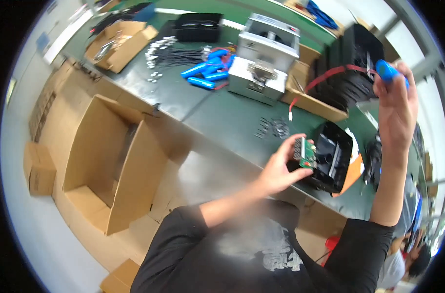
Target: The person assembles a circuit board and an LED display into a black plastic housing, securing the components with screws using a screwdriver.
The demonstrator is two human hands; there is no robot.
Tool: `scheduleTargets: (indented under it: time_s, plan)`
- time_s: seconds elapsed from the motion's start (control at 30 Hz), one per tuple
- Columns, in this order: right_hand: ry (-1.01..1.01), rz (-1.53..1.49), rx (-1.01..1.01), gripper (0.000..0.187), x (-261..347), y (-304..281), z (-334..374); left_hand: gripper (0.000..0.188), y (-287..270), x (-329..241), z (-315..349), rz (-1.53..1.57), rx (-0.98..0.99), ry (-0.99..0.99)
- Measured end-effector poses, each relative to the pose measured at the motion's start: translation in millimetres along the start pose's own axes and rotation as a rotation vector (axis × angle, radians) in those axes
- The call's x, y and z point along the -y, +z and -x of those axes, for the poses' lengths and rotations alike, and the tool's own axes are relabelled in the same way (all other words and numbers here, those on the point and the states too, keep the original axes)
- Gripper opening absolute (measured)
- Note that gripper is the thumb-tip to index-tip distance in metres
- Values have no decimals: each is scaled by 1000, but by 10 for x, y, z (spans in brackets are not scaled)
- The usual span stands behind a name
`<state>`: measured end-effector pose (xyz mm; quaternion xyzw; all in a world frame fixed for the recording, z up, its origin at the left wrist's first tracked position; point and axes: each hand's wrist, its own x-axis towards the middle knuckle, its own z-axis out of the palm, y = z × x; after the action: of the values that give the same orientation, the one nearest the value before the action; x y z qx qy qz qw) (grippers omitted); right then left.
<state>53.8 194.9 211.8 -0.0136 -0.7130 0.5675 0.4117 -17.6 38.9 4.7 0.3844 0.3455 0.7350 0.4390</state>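
My left hand [277, 174] grips a small green circuit board [308, 156] between thumb and fingers, at the left side of an open black plastic housing [329, 185]. Raised at the far right, my right hand [396, 110] is closed round a blue cylindrical battery pack [387, 71]. A red lead [325, 77] runs left from the pack and hangs down to a white connector [290, 116]. Small black parts [280, 128] lie on the bench just beyond my left hand.
On the green bench [203, 115] stand a silver metal machine [259, 80], several blue battery packs [201, 83], black cables [186, 56] and a cardboard box of parts [116, 46]. Stacked black housings [342, 73] fill the back right. A large open carton [127, 161] stands left, below bench level.
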Motion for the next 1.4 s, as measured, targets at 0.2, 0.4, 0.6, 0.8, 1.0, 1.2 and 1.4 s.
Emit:
scheduleTargets:
  time_s: [0.2,0.4,0.6,0.8,1.0,1.2,1.4]
  plan:
    - [176,126,-469,21,201,-584,1251,77,56,-40,-28,-49,-35,-33]
    - [606,204,-691,19,-67,-848,2087,75,115,-110,0,-96,-71,-90]
    - [738,178,-647,22,-312,-830,2095,74,164,-147,25,-147,-107,-60]
    - [629,466,-604,23,-528,-791,2093,75,131,-95,42,-171,-115,-30]
    - [488,683,-474,22,-583,-871,2253,76,105,-88,43,-217,-129,-28]
    - [352,987,-198,25,-563,-897,2318,78,77,-64,30,-213,-112,-49]
    - [340,1194,-112,29,-531,-791,2266,79,110,-103,35,-200,-143,-63]
